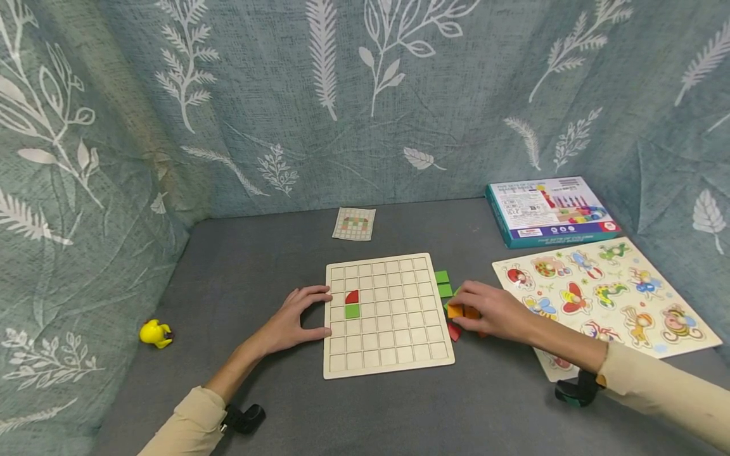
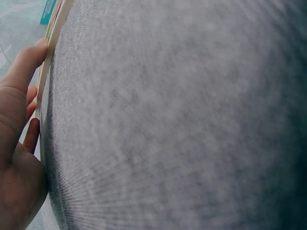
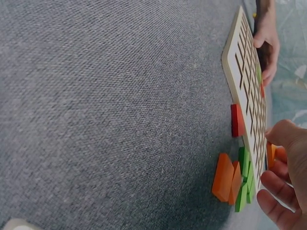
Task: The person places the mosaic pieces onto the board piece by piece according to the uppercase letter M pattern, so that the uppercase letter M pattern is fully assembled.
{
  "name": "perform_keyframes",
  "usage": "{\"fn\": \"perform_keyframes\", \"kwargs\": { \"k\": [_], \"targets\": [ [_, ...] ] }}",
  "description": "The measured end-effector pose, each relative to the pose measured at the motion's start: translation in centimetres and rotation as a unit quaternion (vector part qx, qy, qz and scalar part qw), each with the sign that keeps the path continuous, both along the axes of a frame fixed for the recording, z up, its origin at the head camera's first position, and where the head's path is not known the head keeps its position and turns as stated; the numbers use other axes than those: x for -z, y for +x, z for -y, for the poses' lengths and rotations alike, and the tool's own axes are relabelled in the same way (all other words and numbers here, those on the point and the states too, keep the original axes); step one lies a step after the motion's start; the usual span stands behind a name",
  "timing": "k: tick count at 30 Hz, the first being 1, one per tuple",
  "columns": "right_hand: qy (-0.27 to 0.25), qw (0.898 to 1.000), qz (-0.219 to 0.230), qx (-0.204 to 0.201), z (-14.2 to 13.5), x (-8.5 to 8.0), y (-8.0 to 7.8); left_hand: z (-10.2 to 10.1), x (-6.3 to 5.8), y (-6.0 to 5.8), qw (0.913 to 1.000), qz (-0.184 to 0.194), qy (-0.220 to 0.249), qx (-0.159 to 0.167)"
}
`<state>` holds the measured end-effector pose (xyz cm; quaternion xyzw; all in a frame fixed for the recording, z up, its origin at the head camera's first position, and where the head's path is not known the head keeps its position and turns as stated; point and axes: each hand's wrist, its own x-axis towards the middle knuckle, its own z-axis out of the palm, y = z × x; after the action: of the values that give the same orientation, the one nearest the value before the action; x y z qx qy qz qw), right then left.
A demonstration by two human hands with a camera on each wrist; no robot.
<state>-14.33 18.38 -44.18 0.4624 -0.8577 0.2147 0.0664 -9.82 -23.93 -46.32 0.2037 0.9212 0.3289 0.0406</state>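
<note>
A pale wooden grid board point(image 1: 393, 316) lies on the grey cloth. On its left part, a red rounded tile point(image 1: 352, 297) sits directly above a green square tile point(image 1: 352, 311). My left hand point(image 1: 293, 320) touches the board's left edge, thumb and fingers spread apart along it. Just past the right edge, my right hand point(image 1: 493, 310) pinches an orange square tile point(image 1: 455, 311) between thumb and fingers. Below that hand, in the right wrist view, are orange tiles point(image 3: 222, 178), green tiles point(image 3: 243, 187) and a red tile point(image 3: 237, 120) close to the board.
Behind the board lies a small pattern card point(image 1: 354, 224). At right are a wooden insect puzzle point(image 1: 500, 266) and, behind it, a boxed toy set point(image 1: 550, 215). A yellow toy duck point(image 1: 154, 334) is at far left. Leaf-patterned curtain point(image 1: 256, 114) hangs around the back and sides.
</note>
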Motion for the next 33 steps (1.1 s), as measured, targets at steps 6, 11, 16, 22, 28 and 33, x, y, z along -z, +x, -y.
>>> {"fn": "perform_keyframes", "kwargs": {
  "k": [6, 11, 16, 22, 28, 33],
  "targets": [
    [-0.005, 1.0, 0.003, -0.013, 0.6, 0.2, -0.1, 0.0, 0.0, 0.0, 1.0, 0.001, 0.005, 0.002],
    [-0.01, 1.0, -0.011, -0.022, 1.1, 0.4, -0.2, 0.0, 0.0, 0.0, 1.0, 0.004, 0.004, 0.001],
    [-0.026, 0.999, -0.026, -0.038, 1.6, 0.5, -0.3, 0.1, -0.1, -0.1, 1.0, 0.007, 0.003, -0.002],
    [-0.02, 0.999, -0.025, -0.044, 2.2, 0.3, -0.4, 0.1, -0.1, -0.1, 1.0, 0.004, 0.007, 0.004],
    [-0.013, 0.999, -0.015, -0.046, 2.7, 0.2, -0.3, 0.1, -0.1, 0.0, 1.0, 0.002, 0.006, 0.004],
    [-0.029, 0.997, -0.033, -0.057, 3.1, 0.4, -0.5, 0.2, -0.1, -0.1, 1.0, 0.002, 0.004, 0.002]
  ]
}}
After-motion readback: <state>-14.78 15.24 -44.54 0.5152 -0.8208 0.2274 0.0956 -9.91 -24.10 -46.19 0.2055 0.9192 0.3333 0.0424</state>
